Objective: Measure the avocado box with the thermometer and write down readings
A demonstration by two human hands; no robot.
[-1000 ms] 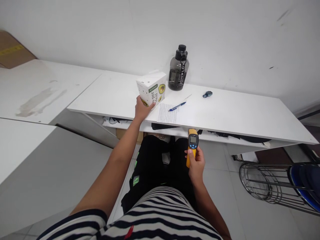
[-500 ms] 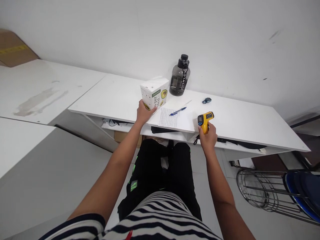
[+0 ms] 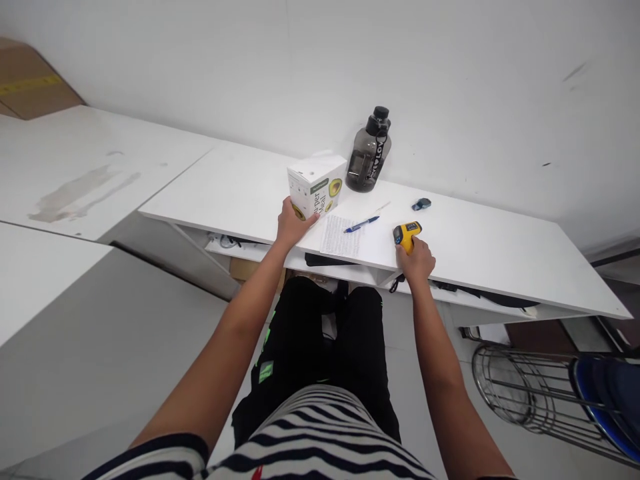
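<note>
My left hand (image 3: 295, 223) grips the lower front of a white carton (image 3: 316, 187) printed with avocados, which stands upright on the white desk (image 3: 480, 240). In my right hand (image 3: 416, 259) is a yellow infrared thermometer (image 3: 407, 235), held low at the desk's front part, fingers wrapped round its handle. Between the hands lie a printed paper sheet (image 3: 340, 239) and, across it, a blue pen (image 3: 361, 224). Behind the carton, close to the wall, stands a dark translucent water bottle (image 3: 369, 157). A small dark blue object (image 3: 421, 204) rests beyond the thermometer; its kind is unclear.
A shelf under the desktop holds cables and a black flat item (image 3: 330, 261). Another white table (image 3: 90, 167) with a grey smear adjoins at left, with a cardboard box (image 3: 35, 83) at its back. A metal wire rack (image 3: 530, 387) stands on the floor at right.
The thermometer in my right hand has come down toward the desk and turned slightly. My left hand keeps its hold on the carton. The view has shifted a little.
</note>
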